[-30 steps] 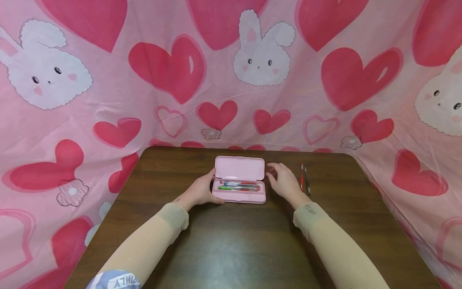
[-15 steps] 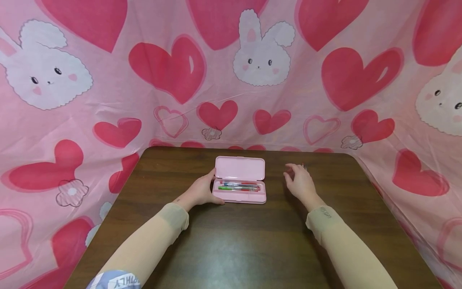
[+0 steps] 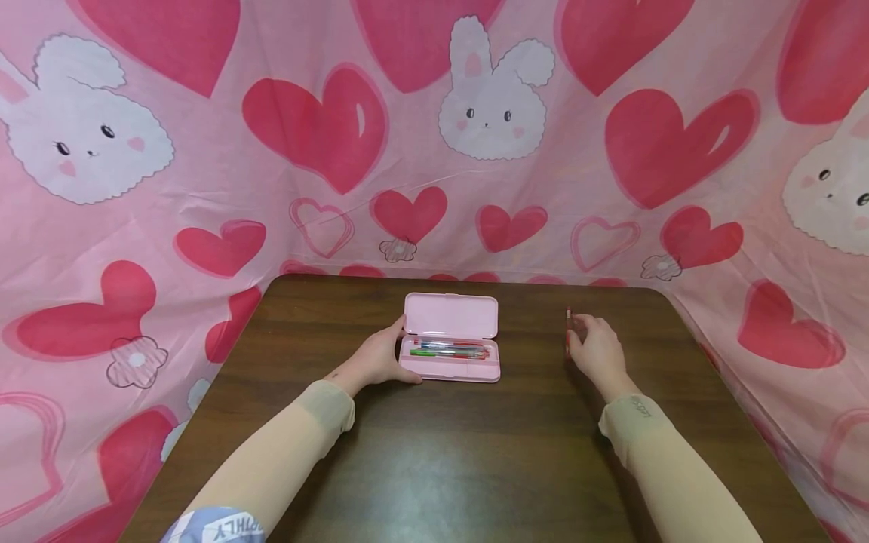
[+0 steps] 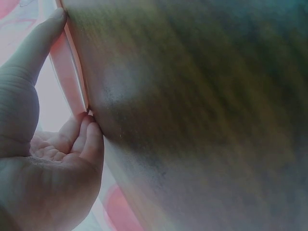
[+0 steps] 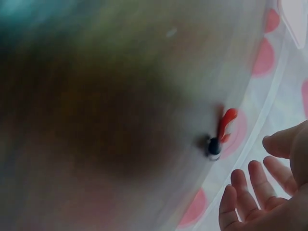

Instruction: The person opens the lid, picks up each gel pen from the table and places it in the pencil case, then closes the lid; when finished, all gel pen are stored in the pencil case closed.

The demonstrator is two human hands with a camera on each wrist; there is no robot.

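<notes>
R hand [image 3: 597, 351] swings from pink pencil case [image 3: 444, 368] on counter [image 3: 434, 460] over by red pen [image 3: 569, 314] & black pen [image 5: 214, 147], fingers loose, so we've both w/in reach; L hand [image 3: 373, 360] still grips case.

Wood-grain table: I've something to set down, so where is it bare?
The widest bare patch lies between the left sleeve and right sleeve, in front of the pink pencil case; a smaller one separates case from red pen. Crowded: around the case, gripped by the left hand, and the red pen and black-tipped pen, beside the right hand.
</notes>
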